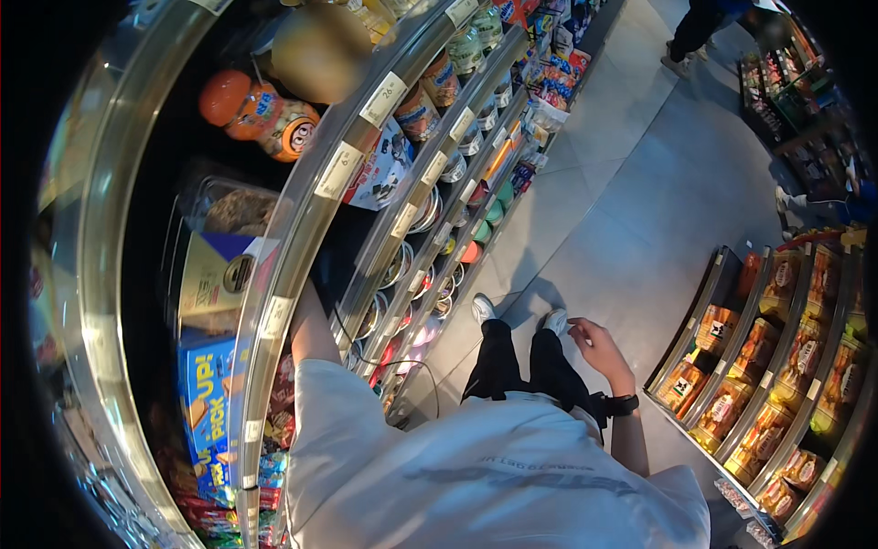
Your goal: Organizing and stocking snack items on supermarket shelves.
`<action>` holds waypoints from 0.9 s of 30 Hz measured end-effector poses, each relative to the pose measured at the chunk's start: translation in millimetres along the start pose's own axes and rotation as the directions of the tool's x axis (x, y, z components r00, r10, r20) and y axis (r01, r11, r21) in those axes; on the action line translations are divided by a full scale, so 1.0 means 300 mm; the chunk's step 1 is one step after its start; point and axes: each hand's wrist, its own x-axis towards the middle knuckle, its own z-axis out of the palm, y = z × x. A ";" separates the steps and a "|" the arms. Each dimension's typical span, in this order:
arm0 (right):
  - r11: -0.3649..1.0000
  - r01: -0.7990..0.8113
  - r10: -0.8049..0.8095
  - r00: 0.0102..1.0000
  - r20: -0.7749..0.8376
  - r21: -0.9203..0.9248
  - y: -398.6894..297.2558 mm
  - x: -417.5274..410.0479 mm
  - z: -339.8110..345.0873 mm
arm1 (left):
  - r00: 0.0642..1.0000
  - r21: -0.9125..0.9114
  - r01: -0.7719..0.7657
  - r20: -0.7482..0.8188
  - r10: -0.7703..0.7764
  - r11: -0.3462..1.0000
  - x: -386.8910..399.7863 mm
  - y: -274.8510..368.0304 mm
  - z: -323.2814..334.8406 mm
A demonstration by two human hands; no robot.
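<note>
My left forearm [312, 326] reaches in under the price rail [278, 316] of a stocked shop shelf. The left hand itself is hidden behind that rail. On the shelf above the arm stand a blue biscuit box [212, 405] with yellow writing and a clear-lidded food pack [236, 206]. Farther along is a character-shaped plastic jar [264, 117] with an orange lid. Beyond the forearm, one tier down, a white and red printed box [381, 168] leans at the rail. My right hand [600, 350] hangs in the air beside my leg, fingers loosely bent and apart, holding nothing.
Lower tiers hold tubs [381, 264] and jars [439, 79]. A thin black cable [405, 362] loops beside the shelf. On my right stands a tiered rack [741, 412] of packaged food. The grey tiled floor [617, 185] runs between. Another person's legs [689, 34] are at the top right.
</note>
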 end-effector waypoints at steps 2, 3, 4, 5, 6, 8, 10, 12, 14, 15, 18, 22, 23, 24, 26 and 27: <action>1.000 0.001 -0.002 1.000 0.005 0.027 -0.016 0.020 0.041 | 1.000 0.000 0.018 0.006 -0.018 1.000 0.028 -0.019 0.025; 1.000 -0.026 0.026 1.000 0.015 0.010 -0.023 0.027 0.057 | 1.000 -0.002 0.025 0.009 -0.025 1.000 0.041 -0.028 0.036; 0.999 -0.018 0.017 0.999 0.029 0.038 -0.030 0.037 0.075 | 1.000 -0.002 0.025 0.010 -0.025 1.000 0.052 -0.033 0.047; 0.996 0.013 -0.015 1.000 0.023 0.086 -0.036 0.048 0.090 | 1.000 -0.006 0.028 0.013 -0.028 1.000 0.062 -0.037 0.054; 0.998 -0.005 0.002 0.999 0.032 0.069 -0.043 0.059 0.104 | 1.000 -0.006 0.028 0.010 -0.028 1.000 0.068 -0.039 0.060; 0.996 0.027 -0.028 0.999 0.017 0.086 -0.062 0.078 0.125 | 1.000 -0.010 0.029 0.010 -0.028 1.000 0.071 -0.039 0.057; 0.999 0.053 -0.053 0.998 0.022 -0.007 -0.092 0.098 0.123 | 0.999 -0.014 0.034 0.014 -0.034 0.999 0.056 -0.034 0.038; 0.992 0.117 -0.114 0.992 0.047 -0.055 -0.137 0.096 0.108 | 1.000 -0.018 0.024 0.019 -0.023 1.000 0.024 -0.024 0.003; 0.979 0.178 -0.175 0.984 0.043 -0.095 -0.199 0.101 0.085 | 1.000 -0.026 0.019 0.014 -0.019 0.999 -0.020 -0.001 -0.038; 0.956 0.265 -0.264 0.964 0.031 -0.126 -0.230 0.109 0.062 | 1.000 -0.039 0.024 0.011 -0.024 0.999 -0.048 0.010 -0.059; 0.932 0.357 -0.358 0.933 -0.017 -0.062 -0.316 0.127 0.014 | 1.000 -0.053 0.014 0.012 -0.013 0.998 -0.134 0.060 -0.101; 0.921 0.382 -0.384 0.923 -0.010 -0.078 -0.377 0.163 -0.015 | 1.000 -0.079 0.022 0.004 -0.021 0.997 -0.208 0.095 -0.134; 0.917 0.391 -0.391 0.920 0.015 -0.074 -0.382 0.166 -0.013 | 1.000 -0.082 0.030 0.006 -0.030 0.996 -0.221 0.088 -0.142; 0.919 0.382 -0.380 0.924 0.037 -0.093 -0.384 0.171 -0.011 | 0.999 -0.079 0.038 0.006 -0.038 0.996 -0.225 0.074 -0.153; 0.915 0.386 -0.381 0.922 0.061 -0.118 -0.382 0.184 -0.007 | 0.998 -0.078 0.057 0.000 -0.058 0.995 -0.226 0.039 -0.169; 0.917 0.389 -0.383 0.920 0.079 -0.082 -0.376 0.186 -0.001 | 0.998 -0.076 0.067 0.000 -0.067 0.995 -0.222 0.015 -0.175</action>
